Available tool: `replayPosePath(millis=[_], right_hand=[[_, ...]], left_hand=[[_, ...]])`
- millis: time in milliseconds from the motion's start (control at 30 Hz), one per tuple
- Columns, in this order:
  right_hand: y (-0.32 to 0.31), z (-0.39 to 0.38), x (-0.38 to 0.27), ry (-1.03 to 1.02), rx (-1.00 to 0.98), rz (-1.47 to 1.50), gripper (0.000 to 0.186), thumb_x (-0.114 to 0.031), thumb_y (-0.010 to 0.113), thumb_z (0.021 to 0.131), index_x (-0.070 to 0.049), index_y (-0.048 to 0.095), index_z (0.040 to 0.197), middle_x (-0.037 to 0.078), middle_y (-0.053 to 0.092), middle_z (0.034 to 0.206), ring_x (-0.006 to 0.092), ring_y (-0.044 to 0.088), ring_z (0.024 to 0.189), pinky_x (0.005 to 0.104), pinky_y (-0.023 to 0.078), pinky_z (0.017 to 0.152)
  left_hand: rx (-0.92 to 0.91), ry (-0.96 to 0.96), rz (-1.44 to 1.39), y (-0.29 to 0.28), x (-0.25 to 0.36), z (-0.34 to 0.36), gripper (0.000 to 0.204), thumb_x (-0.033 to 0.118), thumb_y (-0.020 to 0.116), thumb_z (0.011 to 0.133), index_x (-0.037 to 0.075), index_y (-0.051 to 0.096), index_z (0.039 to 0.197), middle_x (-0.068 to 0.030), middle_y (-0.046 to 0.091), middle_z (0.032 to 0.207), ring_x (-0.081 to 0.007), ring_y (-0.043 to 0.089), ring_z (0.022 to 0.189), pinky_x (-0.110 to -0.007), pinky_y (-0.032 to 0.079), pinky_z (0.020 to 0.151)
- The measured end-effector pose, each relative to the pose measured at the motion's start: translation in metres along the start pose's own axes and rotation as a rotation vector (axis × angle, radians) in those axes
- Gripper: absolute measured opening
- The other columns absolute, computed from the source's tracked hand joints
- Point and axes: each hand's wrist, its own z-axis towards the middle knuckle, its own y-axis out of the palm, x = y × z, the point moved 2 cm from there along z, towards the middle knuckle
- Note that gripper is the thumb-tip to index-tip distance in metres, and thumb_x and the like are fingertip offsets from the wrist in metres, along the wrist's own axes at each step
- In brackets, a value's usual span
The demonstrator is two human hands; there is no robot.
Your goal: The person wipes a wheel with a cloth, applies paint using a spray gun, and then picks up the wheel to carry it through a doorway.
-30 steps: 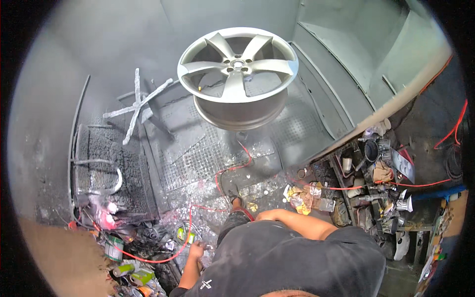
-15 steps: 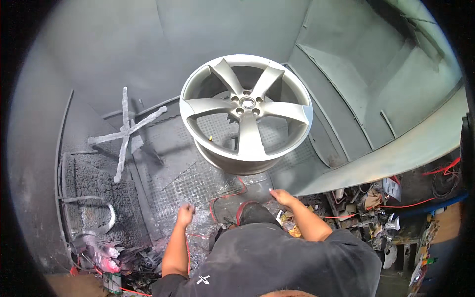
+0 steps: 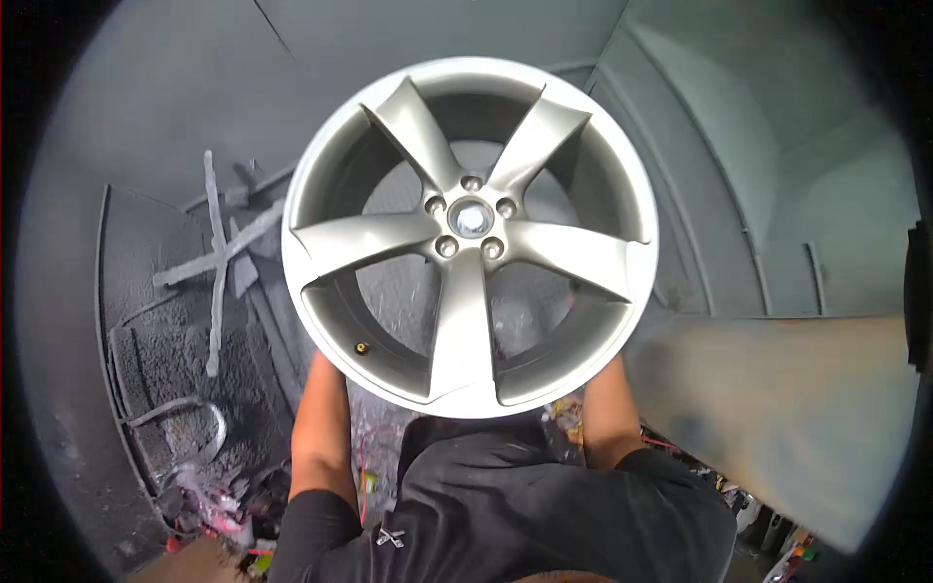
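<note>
A silver alloy wheel rim (image 3: 463,330) with five broad spokes fills the middle of the view, its face toward me. Round lug holes ring its centre bore (image 3: 471,218), and a small brass-coloured valve (image 3: 362,348) sits inside the barrel at lower left. My left forearm (image 3: 322,428) reaches up to the rim's lower left edge. On the other side, my right forearm (image 3: 610,413) goes up to the lower right edge. Both hands disappear behind the rim, so their fingers and any grip are hidden.
To the left stands a grey, paint-crusted cross-shaped stand (image 3: 220,257). Below it are a rough dark mat (image 3: 194,364) and a curved pipe (image 3: 219,428). Grey booth walls (image 3: 437,24) enclose the space; a pale curved panel (image 3: 777,408) stands at right. Clutter lies along the lower edges.
The wheel rim looks larger, closer and turned more squarely toward me. Both hands, formerly visible below and apart from it, have gone up behind its lower edge.
</note>
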Motion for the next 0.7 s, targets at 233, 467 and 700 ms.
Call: replayPosePath(millis=[233, 467, 700], right_hand=[[0.018, 0.056, 0.047, 0.143, 0.030, 0.178, 0.038, -0.022, 0.040, 0.104, -0.001, 0.043, 0.136, 0.014, 0.057, 0.122, 0.0260, 0.063, 0.099, 0.0392, 0.055, 0.078], [0.054, 0.073, 0.076, 0.230, -0.031, 0.255, 0.037, -0.021, 0.039, 0.104, -0.001, 0.043, 0.134, 0.014, 0.057, 0.119, 0.0255, 0.062, 0.096, 0.0385, 0.055, 0.075], [0.087, 0.069, 0.099, 0.356, -0.222, 0.335, 0.035, -0.020, 0.038, 0.104, 0.000, 0.043, 0.133, 0.013, 0.056, 0.115, 0.0250, 0.062, 0.093, 0.0379, 0.055, 0.073]], left_hand=[[0.144, -0.134, -0.042, 0.022, 0.011, 0.022, 0.054, 0.044, 0.052, 0.099, 0.004, 0.054, 0.136, -0.0131, 0.061, 0.124, -0.0216, 0.062, 0.102, -0.038, 0.052, 0.089], [0.205, -0.153, -0.095, 0.030, 0.028, 0.003, 0.056, 0.046, 0.050, 0.100, 0.005, 0.054, 0.137, -0.0133, 0.059, 0.128, -0.0223, 0.061, 0.107, -0.038, 0.050, 0.093], [0.260, -0.078, -0.202, 0.016, 0.072, -0.026, 0.058, 0.049, 0.048, 0.100, 0.006, 0.054, 0.139, -0.0136, 0.057, 0.133, -0.0231, 0.059, 0.113, -0.038, 0.048, 0.097]])
